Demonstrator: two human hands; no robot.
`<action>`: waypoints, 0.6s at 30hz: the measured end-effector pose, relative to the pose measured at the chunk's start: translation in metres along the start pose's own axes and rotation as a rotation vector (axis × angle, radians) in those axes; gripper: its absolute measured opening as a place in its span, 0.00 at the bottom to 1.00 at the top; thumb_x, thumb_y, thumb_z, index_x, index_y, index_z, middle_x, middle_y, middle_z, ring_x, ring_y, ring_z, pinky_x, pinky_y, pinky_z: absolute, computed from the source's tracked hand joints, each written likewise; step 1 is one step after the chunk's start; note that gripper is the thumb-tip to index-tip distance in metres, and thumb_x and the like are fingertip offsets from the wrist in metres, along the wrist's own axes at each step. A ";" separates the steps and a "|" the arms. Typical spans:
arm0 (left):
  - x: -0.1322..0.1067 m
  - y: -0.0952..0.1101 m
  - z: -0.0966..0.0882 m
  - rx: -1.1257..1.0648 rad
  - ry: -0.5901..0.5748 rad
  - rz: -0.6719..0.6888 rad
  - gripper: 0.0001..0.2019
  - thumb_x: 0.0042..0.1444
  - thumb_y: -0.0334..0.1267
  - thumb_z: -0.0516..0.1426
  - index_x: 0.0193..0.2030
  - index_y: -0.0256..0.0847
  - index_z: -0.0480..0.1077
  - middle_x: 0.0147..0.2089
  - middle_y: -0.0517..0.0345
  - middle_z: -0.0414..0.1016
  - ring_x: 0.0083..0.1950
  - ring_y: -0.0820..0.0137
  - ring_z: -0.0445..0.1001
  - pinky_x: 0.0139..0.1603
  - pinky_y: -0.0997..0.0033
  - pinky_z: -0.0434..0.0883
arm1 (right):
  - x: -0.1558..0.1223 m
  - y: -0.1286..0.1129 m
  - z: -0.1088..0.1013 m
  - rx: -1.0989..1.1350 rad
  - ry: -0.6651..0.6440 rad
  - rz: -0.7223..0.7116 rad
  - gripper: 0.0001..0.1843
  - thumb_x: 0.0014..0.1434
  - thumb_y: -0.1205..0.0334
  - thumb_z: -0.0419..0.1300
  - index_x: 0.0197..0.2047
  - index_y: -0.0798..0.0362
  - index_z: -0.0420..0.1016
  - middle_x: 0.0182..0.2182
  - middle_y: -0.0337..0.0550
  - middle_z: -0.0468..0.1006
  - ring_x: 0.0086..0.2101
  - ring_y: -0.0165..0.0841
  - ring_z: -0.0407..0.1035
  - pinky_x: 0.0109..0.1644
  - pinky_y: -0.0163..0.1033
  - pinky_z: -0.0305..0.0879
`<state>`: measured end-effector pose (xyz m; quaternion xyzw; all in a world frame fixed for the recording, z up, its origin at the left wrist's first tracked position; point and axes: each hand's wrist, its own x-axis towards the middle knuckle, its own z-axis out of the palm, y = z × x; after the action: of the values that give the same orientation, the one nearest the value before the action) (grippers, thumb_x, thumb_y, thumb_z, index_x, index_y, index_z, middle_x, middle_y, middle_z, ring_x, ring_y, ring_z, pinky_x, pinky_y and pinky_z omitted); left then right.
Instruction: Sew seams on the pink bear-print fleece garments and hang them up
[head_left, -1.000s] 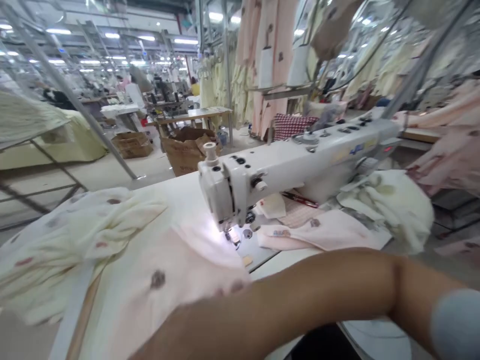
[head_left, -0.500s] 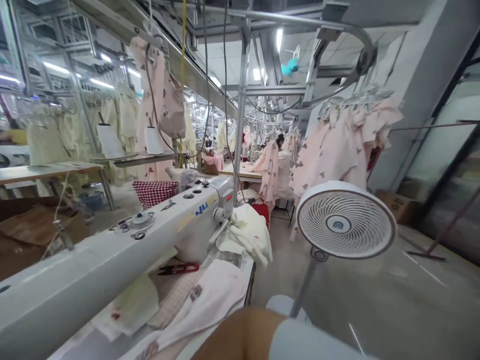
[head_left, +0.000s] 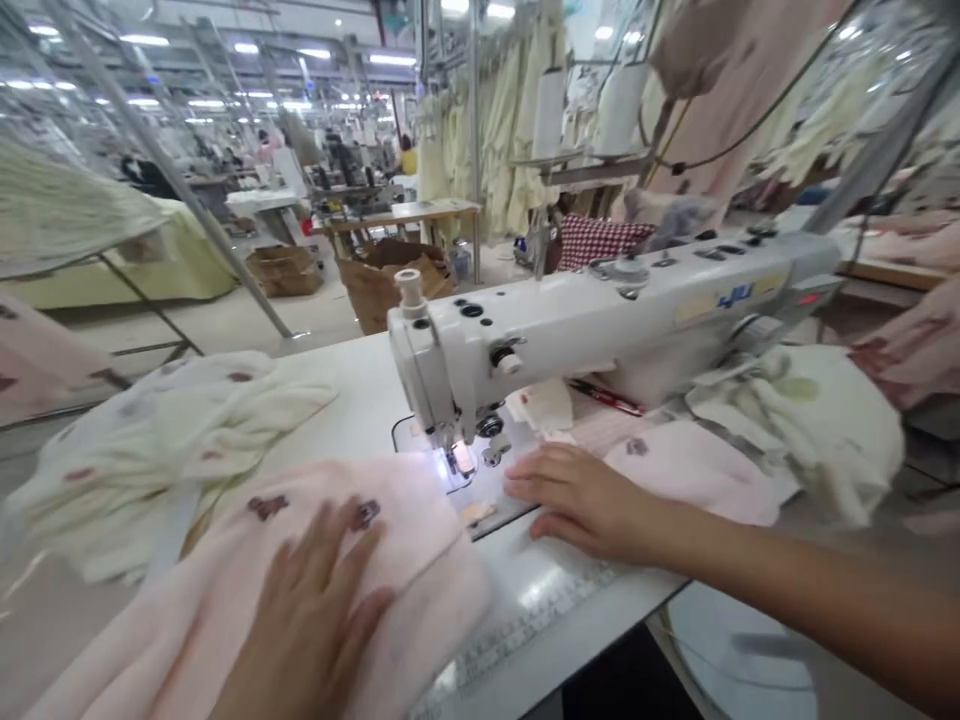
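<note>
My left hand (head_left: 311, 610) lies spread on a pale pink garment piece (head_left: 420, 590) printed with small brown figures. That piece reaches up to the lit needle area of a white sewing machine (head_left: 585, 310). To the right of the needle, my right hand (head_left: 581, 500) rests on the machine bed with its fingers stretched out, holding nothing. Just beyond it lie a small cream fabric piece (head_left: 544, 405) and red-handled thread snips (head_left: 611, 397). Another pink piece (head_left: 694, 465) sits behind my right wrist.
A cream printed garment heap (head_left: 97, 480) lies left of the machine, and a cream bundle (head_left: 802, 415) at its right end. Thread cones (head_left: 622, 105) stand on a rack behind. A brown paper bag (head_left: 390, 275) is beyond the table, whose front edge carries a ruler strip (head_left: 525, 620).
The view has swung left from the fan and hanging pink garments to the needle end of the machine. Both hands have come into view, the left one on the pink piece.
</note>
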<state>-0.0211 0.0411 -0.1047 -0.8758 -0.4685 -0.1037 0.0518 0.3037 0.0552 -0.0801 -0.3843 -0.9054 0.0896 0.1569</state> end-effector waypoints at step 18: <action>0.060 0.041 0.009 -0.185 0.123 0.479 0.10 0.60 0.29 0.48 0.43 0.35 0.69 0.30 0.55 0.68 0.31 0.68 0.64 0.30 0.67 0.66 | 0.059 -0.001 0.014 -0.105 -0.159 0.214 0.08 0.62 0.64 0.54 0.34 0.57 0.72 0.31 0.44 0.74 0.35 0.35 0.66 0.43 0.42 0.54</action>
<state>0.0465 0.0687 -0.0994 -0.9549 -0.2322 -0.1837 0.0230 0.2594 0.0966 -0.0804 -0.4782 -0.8721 0.0885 0.0539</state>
